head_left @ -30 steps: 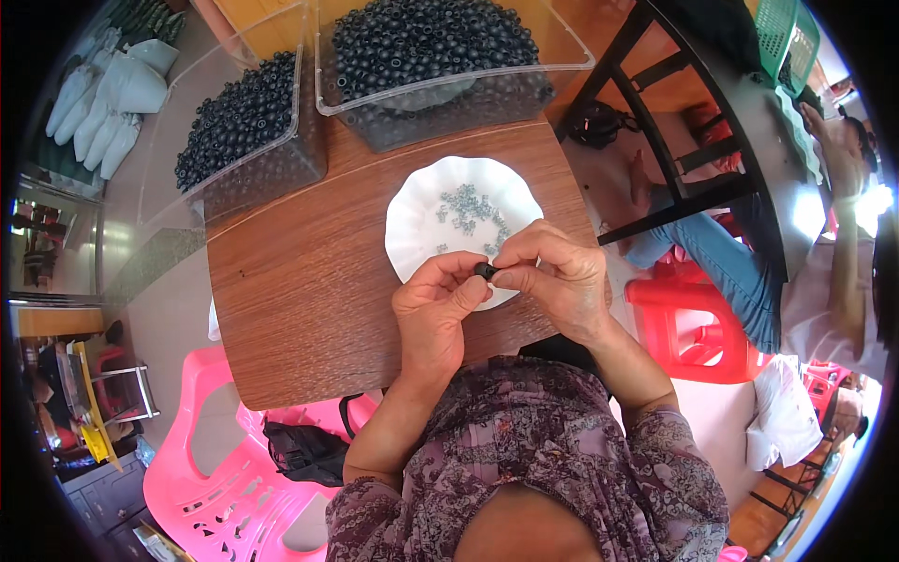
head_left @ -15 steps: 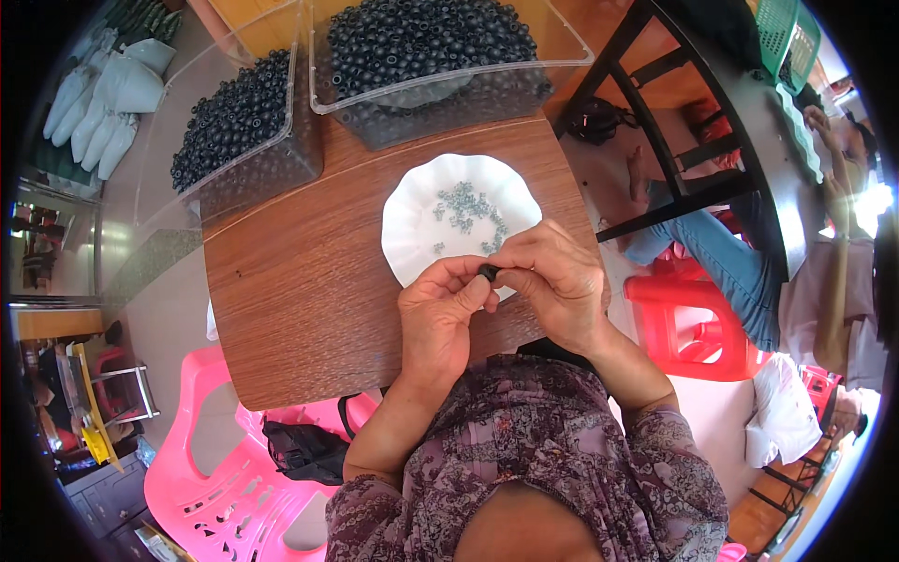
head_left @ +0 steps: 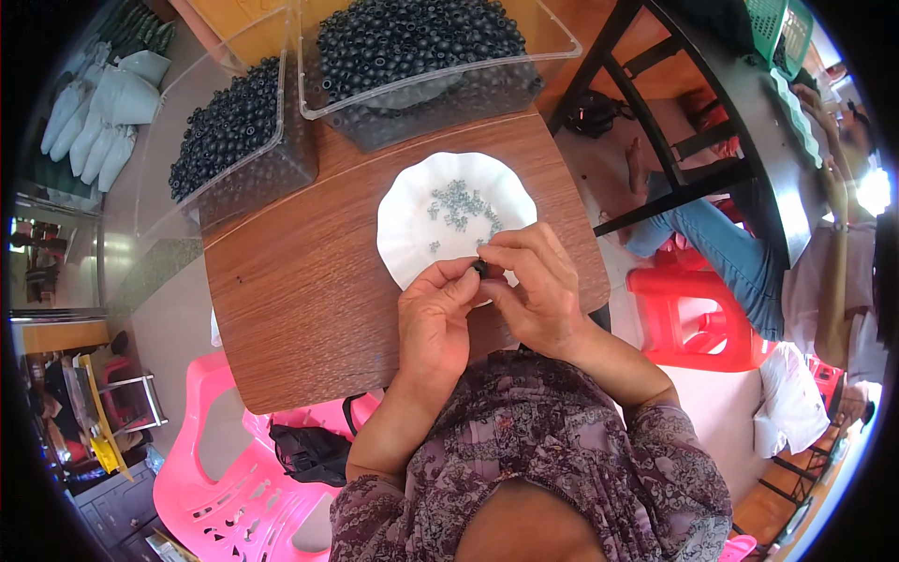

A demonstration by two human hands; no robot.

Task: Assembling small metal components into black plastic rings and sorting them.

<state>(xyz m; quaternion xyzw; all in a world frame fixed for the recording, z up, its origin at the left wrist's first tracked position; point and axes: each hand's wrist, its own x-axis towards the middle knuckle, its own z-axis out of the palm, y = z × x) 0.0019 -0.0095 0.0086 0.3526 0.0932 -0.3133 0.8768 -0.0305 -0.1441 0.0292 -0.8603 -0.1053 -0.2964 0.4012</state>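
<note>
A dark, round bead (head_left: 480, 269) is pinched between the thumb and forefinger of my left hand (head_left: 435, 318). It is held over the near rim of a white scalloped plate (head_left: 403, 229). My right hand (head_left: 538, 295) is close against the bead's right side, its forefinger above the bead and its thumb below, with a gap between them. Whether a tiny piece sits at the right fingertips is too small to tell. On the plate lie many small, clear greyish pieces (head_left: 459, 201), mostly in a loose cluster; a few are near my fingers.
Two clear plastic bins, one at the back (head_left: 440, 80) and one at the left (head_left: 234, 164), are heaped with dark beads on the wooden table (head_left: 300, 309). A pink chair (head_left: 201, 459) stands at lower left, a red stool (head_left: 693, 318) at right. Another person sits at the dark table (head_left: 749, 112).
The right thumb and forefinger have spread apart and drawn off the bead, which the left hand still pinches. The view has shifted slightly.
</note>
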